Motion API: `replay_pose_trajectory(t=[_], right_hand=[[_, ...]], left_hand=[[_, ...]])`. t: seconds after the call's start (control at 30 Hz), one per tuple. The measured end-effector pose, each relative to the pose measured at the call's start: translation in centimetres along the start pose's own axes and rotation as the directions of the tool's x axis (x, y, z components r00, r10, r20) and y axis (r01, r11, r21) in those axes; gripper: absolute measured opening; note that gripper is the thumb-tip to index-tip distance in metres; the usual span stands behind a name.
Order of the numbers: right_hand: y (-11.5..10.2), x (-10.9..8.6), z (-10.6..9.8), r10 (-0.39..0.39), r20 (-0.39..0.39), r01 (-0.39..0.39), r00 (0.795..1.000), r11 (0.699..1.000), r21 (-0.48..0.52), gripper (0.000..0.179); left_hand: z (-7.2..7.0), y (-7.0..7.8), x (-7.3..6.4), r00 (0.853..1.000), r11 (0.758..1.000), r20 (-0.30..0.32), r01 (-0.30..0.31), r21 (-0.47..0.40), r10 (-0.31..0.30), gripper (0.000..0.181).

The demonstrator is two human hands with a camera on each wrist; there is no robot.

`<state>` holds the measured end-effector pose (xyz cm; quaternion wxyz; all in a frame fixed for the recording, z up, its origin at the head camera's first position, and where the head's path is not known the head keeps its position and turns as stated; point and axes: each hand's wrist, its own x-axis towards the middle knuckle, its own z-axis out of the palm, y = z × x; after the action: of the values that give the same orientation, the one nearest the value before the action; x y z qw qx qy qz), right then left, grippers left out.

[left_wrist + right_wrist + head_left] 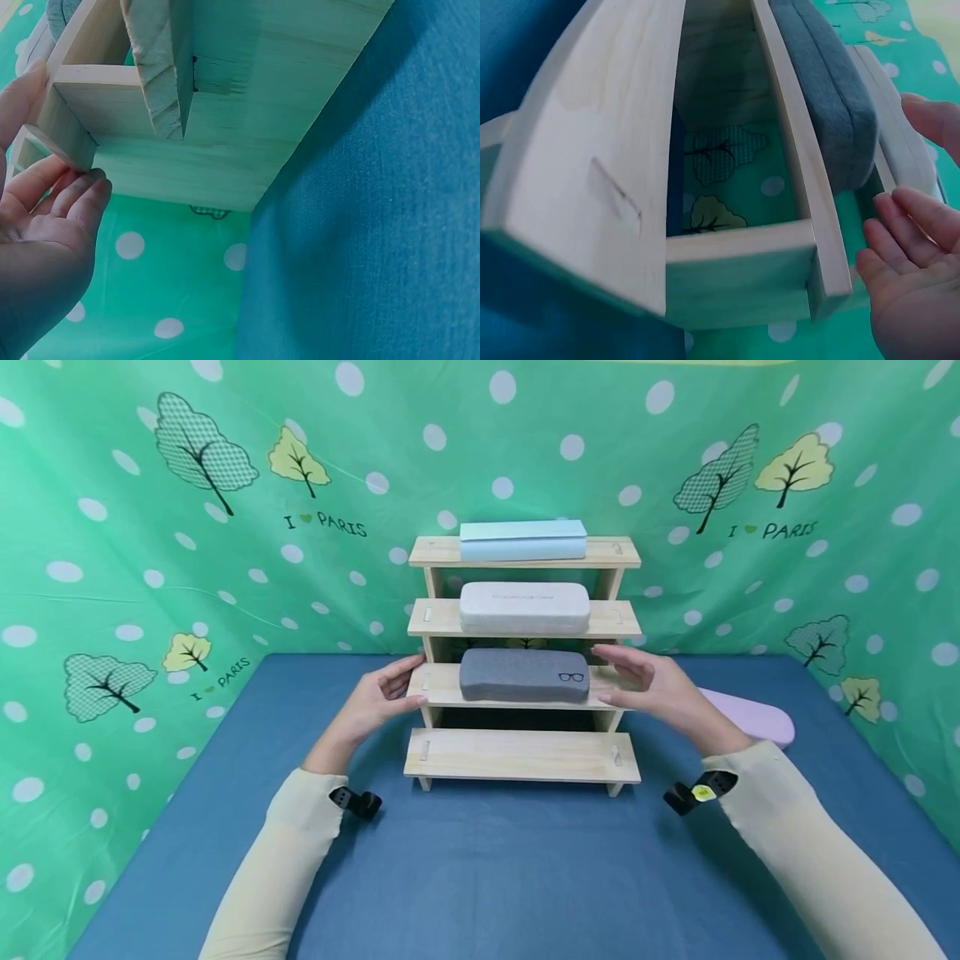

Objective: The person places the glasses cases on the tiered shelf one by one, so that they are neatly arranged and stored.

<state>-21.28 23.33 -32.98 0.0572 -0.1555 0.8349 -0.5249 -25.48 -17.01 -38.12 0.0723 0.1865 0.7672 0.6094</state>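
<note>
A stepped wooden stand (521, 756) has several shelves. A grey glasses case (517, 675) with a spectacles mark lies on its second shelf from the bottom. My left hand (378, 697) holds the left end of that shelf; in the left wrist view, thumb and curled fingers (82, 195) lie at opposite edges of the board. By the shelf's right end is my right hand (652, 689), thumb spread from the fingers. The right wrist view shows these fingers (915, 232) extended beside the grey case, holding nothing.
A white case (525, 607) lies on the shelf above, and a light blue case (522, 541) on the top shelf. A lilac case (757, 717) rests on the blue table (480, 868), partly behind my right forearm. Green patterned cloth (502, 435) hangs behind.
</note>
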Motion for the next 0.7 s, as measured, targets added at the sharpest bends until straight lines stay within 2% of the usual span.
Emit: replay_pose_trajectory(t=[0.2, 0.43, 0.7], right_hand=[[0.6, -1.9, -1.0, -0.06, -0.018, 0.06, 0.998, 0.998, -0.022, 0.064], [1.4, -3.9, -2.0, -0.04, -0.058, 0.04, 0.998, 0.999, 0.008, 0.06], [2.5, -5.4, -2.6, -0.033, -0.077, 0.033, 0.997, 0.999, -0.003, 0.059]], left_hand=[[0.0, 0.0, 0.0, 1.0, 1.0, 0.001, -0.009, 0.011, 0.009, 0.069], [0.2, 0.2, -0.1, 1.0, 1.0, -0.003, -0.02, 0.003, 0.02, 0.069], [0.2, 0.2, -0.1, 1.0, 1.0, -0.009, -0.024, 0.019, 0.024, 0.069]])
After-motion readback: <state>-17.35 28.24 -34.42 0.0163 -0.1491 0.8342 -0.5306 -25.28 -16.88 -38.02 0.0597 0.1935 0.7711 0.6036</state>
